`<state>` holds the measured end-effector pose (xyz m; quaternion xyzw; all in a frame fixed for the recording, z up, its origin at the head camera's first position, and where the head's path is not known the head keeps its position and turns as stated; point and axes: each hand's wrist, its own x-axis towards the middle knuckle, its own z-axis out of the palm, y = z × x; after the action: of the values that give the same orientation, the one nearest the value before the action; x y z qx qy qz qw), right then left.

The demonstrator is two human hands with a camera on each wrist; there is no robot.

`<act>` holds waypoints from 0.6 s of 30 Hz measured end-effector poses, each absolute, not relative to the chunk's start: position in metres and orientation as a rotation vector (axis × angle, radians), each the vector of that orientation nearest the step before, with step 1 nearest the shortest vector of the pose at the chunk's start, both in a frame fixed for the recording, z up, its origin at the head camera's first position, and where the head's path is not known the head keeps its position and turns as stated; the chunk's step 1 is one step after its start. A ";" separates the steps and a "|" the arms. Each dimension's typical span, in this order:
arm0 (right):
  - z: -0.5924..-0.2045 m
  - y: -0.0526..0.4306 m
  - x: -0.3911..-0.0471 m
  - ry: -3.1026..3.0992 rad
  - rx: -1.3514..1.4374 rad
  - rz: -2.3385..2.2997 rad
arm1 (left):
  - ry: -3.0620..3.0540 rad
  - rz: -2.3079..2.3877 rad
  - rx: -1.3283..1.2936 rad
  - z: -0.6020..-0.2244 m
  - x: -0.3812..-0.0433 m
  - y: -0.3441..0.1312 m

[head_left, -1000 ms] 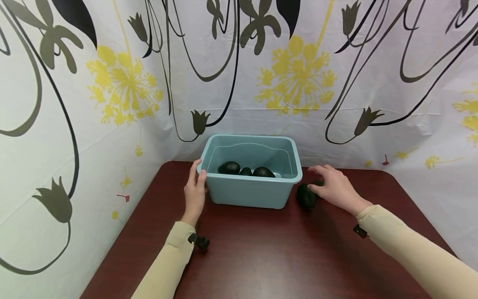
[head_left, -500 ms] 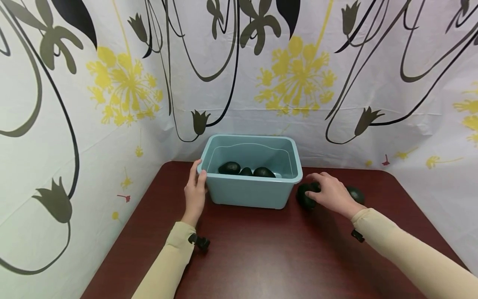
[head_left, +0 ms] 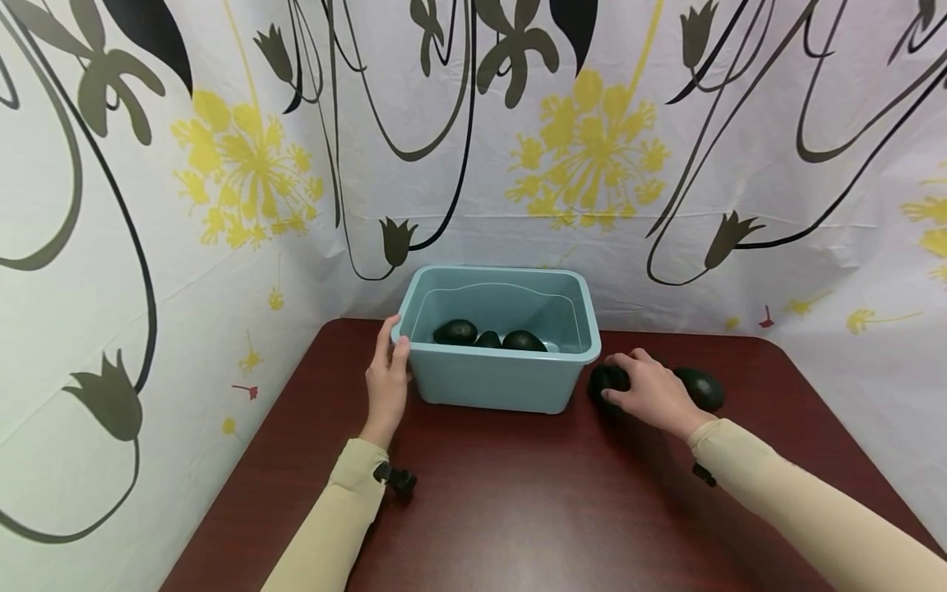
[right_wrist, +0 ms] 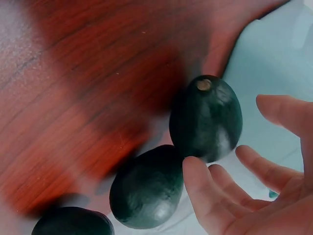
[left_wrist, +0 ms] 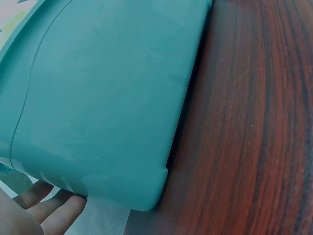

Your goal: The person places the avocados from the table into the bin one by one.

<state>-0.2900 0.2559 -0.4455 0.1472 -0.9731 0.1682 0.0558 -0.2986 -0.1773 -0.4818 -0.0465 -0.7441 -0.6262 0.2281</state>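
A light blue plastic bin (head_left: 488, 382) stands at the back of the table, with three dark green avocados (head_left: 524, 340) visible inside. My left hand (head_left: 386, 382) rests on its front left corner; in the left wrist view, the fingers (left_wrist: 68, 213) touch the outer wall. Right of the bin lie three more avocados. My right hand (head_left: 654, 390) is over this group, its thumb and fingers spread. The nearest avocado to the bin (right_wrist: 205, 117) shows its stem end in the right wrist view. A fingertip lies against or just above the middle avocado (right_wrist: 146, 191).
The third loose avocado (head_left: 699, 389) lies beyond the right hand, near the table's right side. A dark red wooden table (head_left: 518, 493) bears everything. Patterned white cloth (head_left: 459, 189) hangs close behind the bin and along the left.
The right hand has come down and slightly toward me over the loose avocados, and the rightmost one has come into sight. Left hand and bin stay in place.
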 end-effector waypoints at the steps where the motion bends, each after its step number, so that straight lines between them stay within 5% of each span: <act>1: -0.446 0.256 -0.290 -2.953 0.455 0.507 | -2.050 -1.724 -0.128 -0.482 -0.299 -0.177; 18: -0.469 0.244 -0.301 -2.895 0.569 0.351 | -2.048 -1.737 -0.132 -0.480 -0.297 -0.178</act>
<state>-0.3015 0.2445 -0.4694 0.1906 -0.9709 0.1176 0.0849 -0.2969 -0.1776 -0.4802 -0.0477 -0.7423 -0.6296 0.2243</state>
